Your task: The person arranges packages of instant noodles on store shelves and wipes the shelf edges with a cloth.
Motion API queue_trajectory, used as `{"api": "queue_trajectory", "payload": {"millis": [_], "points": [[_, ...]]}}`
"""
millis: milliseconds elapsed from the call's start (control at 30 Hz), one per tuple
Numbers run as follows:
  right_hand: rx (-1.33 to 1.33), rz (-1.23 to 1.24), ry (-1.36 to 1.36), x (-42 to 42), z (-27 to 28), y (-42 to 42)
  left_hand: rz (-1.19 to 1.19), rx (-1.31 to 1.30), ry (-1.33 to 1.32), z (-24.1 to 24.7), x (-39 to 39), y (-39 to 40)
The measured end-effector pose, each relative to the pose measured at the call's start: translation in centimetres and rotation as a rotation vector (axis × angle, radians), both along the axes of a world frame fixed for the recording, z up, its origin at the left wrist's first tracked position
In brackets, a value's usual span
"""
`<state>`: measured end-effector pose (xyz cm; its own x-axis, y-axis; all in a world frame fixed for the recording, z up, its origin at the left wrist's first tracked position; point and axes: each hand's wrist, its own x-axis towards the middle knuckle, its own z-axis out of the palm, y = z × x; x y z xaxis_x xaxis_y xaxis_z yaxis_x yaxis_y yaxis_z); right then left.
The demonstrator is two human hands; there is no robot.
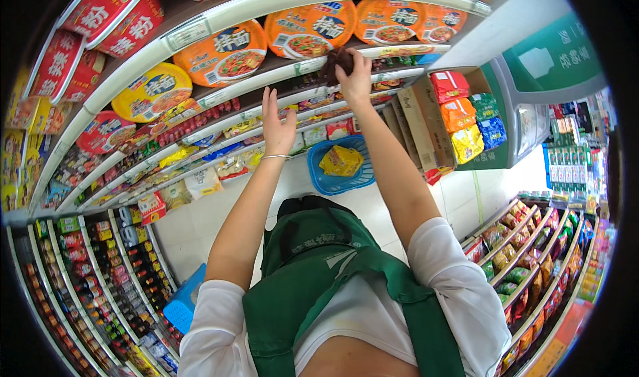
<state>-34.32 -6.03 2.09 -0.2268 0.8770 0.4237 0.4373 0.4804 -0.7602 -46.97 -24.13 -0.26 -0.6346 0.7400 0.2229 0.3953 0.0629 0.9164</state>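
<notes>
A crumpled dark brown cloth (pixel 331 66) is gripped in my right hand (pixel 355 75), against the white front edge of a shelf (pixel 389 51). Just above it stand orange instant-noodle bowls (pixel 310 27) with printed lids facing me. My left hand (pixel 278 125) is raised with fingers apart and holds nothing, in front of the lower shelf rails. A yellow noodle bowl (pixel 152 91) and a red one (pixel 106 131) sit further left in the same row. Below my hands, a blue plastic basket (pixel 315 166) on the floor contains a yellow packet (pixel 341 161).
Right of the shelf, an open cardboard box (pixel 424 122) holds red, orange, yellow, green and blue packs, beside a green cabinet (pixel 499 155). Another blue basket (pixel 183 302) is at lower left, near bottle shelves (pixel 95 282). Snack-bag racks (pixel 529 272) stand at right.
</notes>
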Motion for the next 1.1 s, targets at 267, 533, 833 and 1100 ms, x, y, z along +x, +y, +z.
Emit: {"api": "queue_trajectory", "payload": {"millis": [267, 533, 833, 1100], "points": [[-0.094, 0.059, -0.067, 0.7, 1.5, 0.4, -0.104, -0.006, -0.095, -0.7, 4.7, 3.8], [-0.008, 0.085, -0.063, 5.2, 1.0, 4.9, -0.081, 0.021, -0.175, 0.9, 7.8, 9.0], [0.02, 0.069, -0.039, 11.4, 0.8, 10.6, -0.098, 0.001, -0.229, 1.2, 13.6, 14.4], [0.091, -0.054, -0.012, 17.8, 0.1, 17.3, -0.125, -0.096, -0.308, 1.5, 16.9, 16.8]]}}
